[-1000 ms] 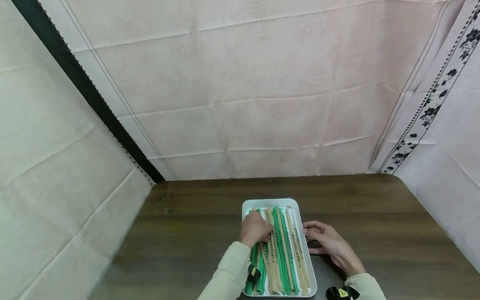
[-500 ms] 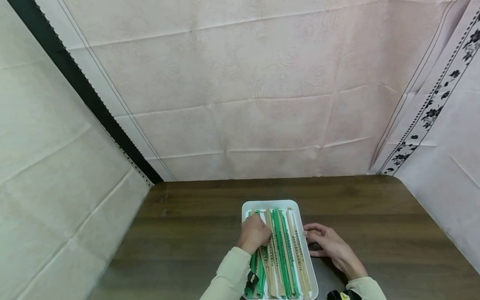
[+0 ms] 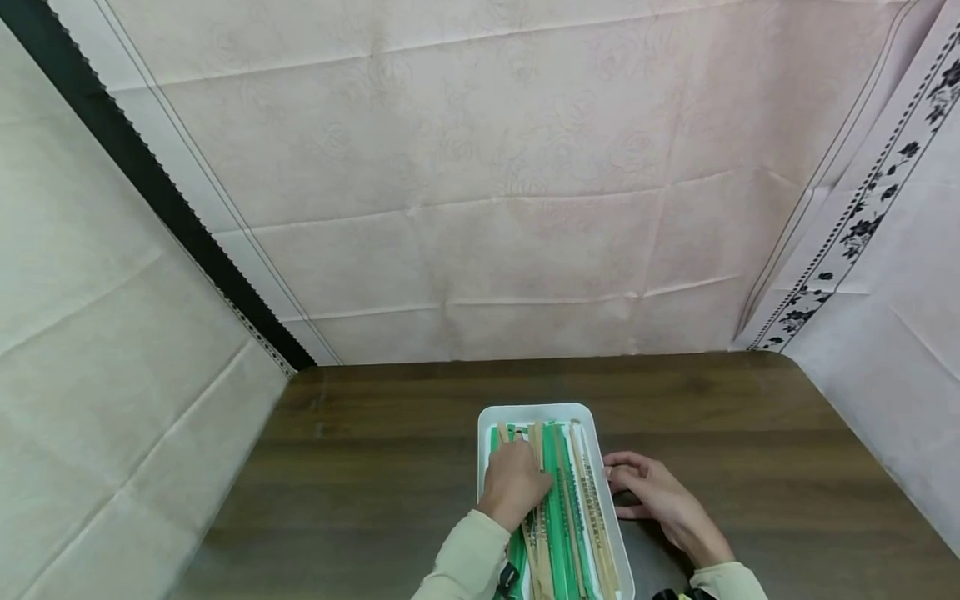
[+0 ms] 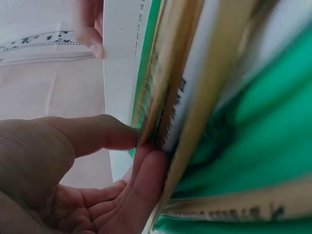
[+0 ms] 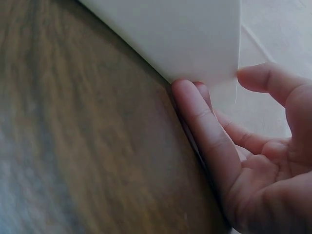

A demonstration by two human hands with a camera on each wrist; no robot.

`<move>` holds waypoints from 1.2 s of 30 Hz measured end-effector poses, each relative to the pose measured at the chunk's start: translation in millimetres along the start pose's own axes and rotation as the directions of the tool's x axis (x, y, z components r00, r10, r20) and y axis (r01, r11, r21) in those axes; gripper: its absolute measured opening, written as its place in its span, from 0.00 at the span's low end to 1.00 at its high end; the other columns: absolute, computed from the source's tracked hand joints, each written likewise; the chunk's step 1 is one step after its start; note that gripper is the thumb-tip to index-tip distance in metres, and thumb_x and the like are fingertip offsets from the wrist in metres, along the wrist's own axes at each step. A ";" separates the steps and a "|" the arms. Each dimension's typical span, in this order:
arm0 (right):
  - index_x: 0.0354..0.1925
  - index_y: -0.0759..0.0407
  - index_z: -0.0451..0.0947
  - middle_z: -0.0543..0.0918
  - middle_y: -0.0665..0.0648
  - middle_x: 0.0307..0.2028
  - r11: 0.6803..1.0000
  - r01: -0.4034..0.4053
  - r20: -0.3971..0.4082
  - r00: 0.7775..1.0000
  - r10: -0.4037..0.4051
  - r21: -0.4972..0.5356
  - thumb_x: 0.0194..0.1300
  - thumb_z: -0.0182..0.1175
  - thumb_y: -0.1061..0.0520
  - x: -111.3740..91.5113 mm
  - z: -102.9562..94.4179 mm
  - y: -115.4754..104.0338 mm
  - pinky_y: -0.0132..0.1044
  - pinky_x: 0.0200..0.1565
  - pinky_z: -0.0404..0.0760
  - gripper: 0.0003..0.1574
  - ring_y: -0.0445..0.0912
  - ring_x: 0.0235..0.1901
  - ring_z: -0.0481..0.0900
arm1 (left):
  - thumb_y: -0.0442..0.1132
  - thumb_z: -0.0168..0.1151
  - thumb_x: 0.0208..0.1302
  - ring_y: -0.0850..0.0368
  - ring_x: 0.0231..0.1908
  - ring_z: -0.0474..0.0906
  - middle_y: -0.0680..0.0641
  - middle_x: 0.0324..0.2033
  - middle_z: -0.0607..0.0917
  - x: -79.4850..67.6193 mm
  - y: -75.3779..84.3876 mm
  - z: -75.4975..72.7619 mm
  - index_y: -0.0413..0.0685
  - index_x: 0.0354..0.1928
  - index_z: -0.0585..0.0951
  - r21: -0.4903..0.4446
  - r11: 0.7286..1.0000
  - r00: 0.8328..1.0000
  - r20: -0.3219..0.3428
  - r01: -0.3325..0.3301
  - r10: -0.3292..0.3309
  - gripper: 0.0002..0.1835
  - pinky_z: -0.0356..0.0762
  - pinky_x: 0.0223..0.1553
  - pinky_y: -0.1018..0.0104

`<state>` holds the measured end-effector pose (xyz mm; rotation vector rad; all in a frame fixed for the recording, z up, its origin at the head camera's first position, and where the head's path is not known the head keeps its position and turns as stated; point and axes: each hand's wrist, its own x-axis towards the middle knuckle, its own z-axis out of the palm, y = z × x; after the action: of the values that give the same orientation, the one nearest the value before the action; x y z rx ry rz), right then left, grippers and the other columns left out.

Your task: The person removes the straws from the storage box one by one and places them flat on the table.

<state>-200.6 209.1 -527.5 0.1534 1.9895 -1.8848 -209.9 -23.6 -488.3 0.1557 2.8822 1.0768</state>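
A white rectangular tray lies on the table, filled with long, narrow green and tan packs that look like wrapped chopsticks. My left hand is over the left half of the tray. In the left wrist view, its thumb and fingertips pinch the edge of a tan wrapped chopstick pack bearing dark print. My right hand is at the tray's right side. Its spread digits touch the tray's outer wall in the right wrist view, one low by the table and another at the rim.
The brown wooden table extends to both sides of the tray. Behind it hangs a pale creased cloth, with a black strip at left and a floral border at right. A dark band circles my left wrist.
My left hand has moved slightly right and toward me over the packs. The tray appears a little lower in the view, while my right hand keeps its place beside it.
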 end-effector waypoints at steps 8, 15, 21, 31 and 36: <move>0.69 0.70 0.69 0.86 0.57 0.47 1.000 -0.002 0.004 1.000 0.002 -0.002 0.77 0.63 0.52 1.6 -1.3 -0.2 0.45 0.44 0.90 0.33 0.47 0.47 0.82 | 0.35 0.69 0.67 0.66 0.11 0.67 0.56 0.09 0.71 -4.0 -4.9 -17.0 0.50 0.18 0.77 -0.243 0.968 0.998 0.038 0.065 -0.057 0.18 0.68 0.14 0.70; 0.70 0.70 0.68 0.85 0.58 0.49 1.000 -0.002 0.012 1.000 0.002 -0.005 0.77 0.63 0.50 2.3 -3.4 -0.9 0.46 0.45 0.90 0.35 0.48 0.47 0.82 | 0.36 0.70 0.70 0.60 0.22 0.82 0.42 0.29 0.88 -4.2 -17.5 -48.1 0.37 0.48 0.84 -0.602 0.777 0.976 0.205 0.185 -0.073 0.10 0.88 0.29 0.62; 0.70 0.70 0.67 0.85 0.58 0.48 1.000 0.002 0.031 1.000 -0.002 0.004 0.77 0.62 0.50 1.7 -3.6 1.9 0.47 0.46 0.90 0.35 0.48 0.47 0.82 | 0.39 0.72 0.70 0.59 0.26 0.85 0.43 0.33 0.88 -9.9 -48.3 -77.3 0.36 0.55 0.83 -0.642 0.742 0.980 0.162 0.194 -0.116 0.17 0.88 0.31 0.65; 0.71 0.72 0.65 0.86 0.58 0.50 1.000 0.014 0.059 0.998 -0.014 0.010 0.78 0.62 0.50 0.1 -4.5 4.4 0.46 0.46 0.89 0.37 0.48 0.48 0.83 | 0.36 0.71 0.71 0.58 0.29 0.83 0.44 0.35 0.90 -23.5 -121.6 -102.8 0.33 0.53 0.87 -0.577 0.779 0.958 0.027 0.247 -0.284 0.14 0.89 0.32 0.62; 0.71 0.72 0.66 0.86 0.57 0.50 1.000 0.021 0.063 0.998 -0.022 0.011 0.78 0.62 0.49 0.1 -5.7 4.0 0.46 0.46 0.89 0.37 0.47 0.48 0.83 | 0.36 0.72 0.69 0.58 0.24 0.84 0.47 0.28 0.89 -27.6 -141.1 -106.2 0.38 0.45 0.89 -0.420 0.865 0.941 -0.066 0.275 -0.331 0.09 0.87 0.27 0.63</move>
<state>-200.5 215.1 -531.1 0.0746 1.9467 -1.8898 -202.6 -201.9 -500.3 -0.3959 2.5838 1.6282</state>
